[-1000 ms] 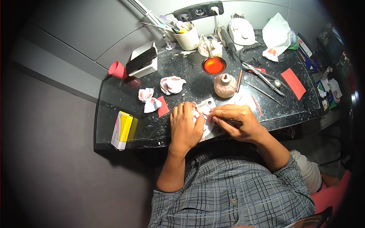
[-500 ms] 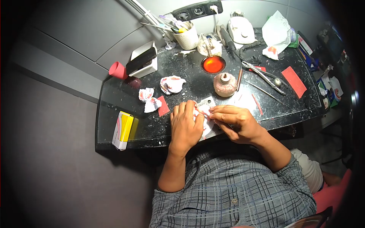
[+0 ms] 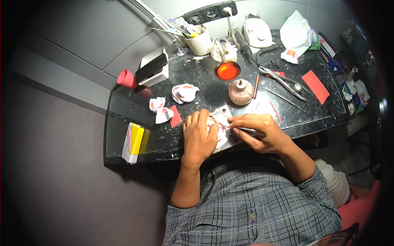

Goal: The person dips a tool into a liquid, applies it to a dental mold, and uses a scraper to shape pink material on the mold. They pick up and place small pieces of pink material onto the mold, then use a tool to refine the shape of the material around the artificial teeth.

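Fingers of left hand curl around plaster dental cast at glass bench near edge, apparently steadying it; right hand pinches thin metal instrument, tip on cast.

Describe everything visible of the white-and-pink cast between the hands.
The dental cast looks like white plaster with pink wax streaks, rounded, lying on a pale tile at the near edge of the bench. The left hand cups its left side, hiding much; the right hand sets a thin instrument against its right side.
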A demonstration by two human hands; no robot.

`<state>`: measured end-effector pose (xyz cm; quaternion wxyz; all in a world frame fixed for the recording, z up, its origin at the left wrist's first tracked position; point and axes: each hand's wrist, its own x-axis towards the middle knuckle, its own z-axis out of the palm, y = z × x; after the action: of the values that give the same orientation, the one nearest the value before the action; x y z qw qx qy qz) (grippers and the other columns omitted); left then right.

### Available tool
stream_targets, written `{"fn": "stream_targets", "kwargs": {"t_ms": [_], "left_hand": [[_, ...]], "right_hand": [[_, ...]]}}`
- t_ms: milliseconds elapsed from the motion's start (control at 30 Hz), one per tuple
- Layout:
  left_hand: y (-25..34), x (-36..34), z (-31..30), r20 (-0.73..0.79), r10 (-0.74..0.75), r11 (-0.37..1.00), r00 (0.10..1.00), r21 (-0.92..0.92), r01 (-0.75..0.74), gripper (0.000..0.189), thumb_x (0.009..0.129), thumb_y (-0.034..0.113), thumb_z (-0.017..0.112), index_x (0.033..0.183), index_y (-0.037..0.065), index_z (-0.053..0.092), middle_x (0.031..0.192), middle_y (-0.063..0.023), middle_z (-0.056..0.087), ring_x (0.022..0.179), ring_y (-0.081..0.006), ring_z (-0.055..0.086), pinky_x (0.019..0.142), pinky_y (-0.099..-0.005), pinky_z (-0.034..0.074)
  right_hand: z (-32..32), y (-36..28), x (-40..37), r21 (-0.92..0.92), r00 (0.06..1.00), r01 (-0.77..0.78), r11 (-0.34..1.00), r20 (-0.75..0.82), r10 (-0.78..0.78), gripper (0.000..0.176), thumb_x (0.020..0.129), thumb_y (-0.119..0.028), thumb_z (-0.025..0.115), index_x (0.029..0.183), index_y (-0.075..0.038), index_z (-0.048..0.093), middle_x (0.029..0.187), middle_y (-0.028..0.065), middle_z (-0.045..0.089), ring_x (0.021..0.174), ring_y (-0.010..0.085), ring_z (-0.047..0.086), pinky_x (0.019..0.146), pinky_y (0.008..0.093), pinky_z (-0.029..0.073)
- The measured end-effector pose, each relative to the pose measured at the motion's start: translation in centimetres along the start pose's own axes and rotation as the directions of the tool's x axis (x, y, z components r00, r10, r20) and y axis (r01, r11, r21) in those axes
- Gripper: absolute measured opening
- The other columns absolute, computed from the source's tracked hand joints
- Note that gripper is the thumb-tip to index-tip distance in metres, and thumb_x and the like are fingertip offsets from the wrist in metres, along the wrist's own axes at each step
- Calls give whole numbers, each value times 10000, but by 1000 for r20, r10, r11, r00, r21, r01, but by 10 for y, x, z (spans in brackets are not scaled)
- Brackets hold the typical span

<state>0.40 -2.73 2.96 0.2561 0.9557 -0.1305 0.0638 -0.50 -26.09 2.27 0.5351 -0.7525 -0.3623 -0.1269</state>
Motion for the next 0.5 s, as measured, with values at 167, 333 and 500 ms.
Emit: {"fn": "stream_targets", "kwargs": {"t_ms": [167,333,500], "left_hand": [[-10,-1,0,-17,42,997,999,-62,-43,362,908,254,604,1155,-11,603,1165,-214,641,1134,-409,559,1032,-509,417],[-15,4,-8,51,132,972,990,-201,-119,450,858,243,672,1209,-28,598,1176,-202,634,1139,-396,550,1059,-478,412],[-21,2,-11,-37,210,952,977,-218,-213,626,791,296,721,1302,-38,581,1263,-218,620,1212,-400,542,1108,-473,397]], "right_hand": [[-25,-13,3,-53,988,-66,996,-141,58,141,910,-13,739,1043,25,768,986,178,793,889,303,789,806,356,605],[-67,-19,1,-195,963,-219,956,-202,179,125,925,-26,729,1029,31,772,941,160,779,875,250,777,782,333,594],[-101,-21,-9,-283,962,-271,920,-117,247,158,924,-75,789,1037,34,768,901,132,774,794,203,756,731,322,580]]}}
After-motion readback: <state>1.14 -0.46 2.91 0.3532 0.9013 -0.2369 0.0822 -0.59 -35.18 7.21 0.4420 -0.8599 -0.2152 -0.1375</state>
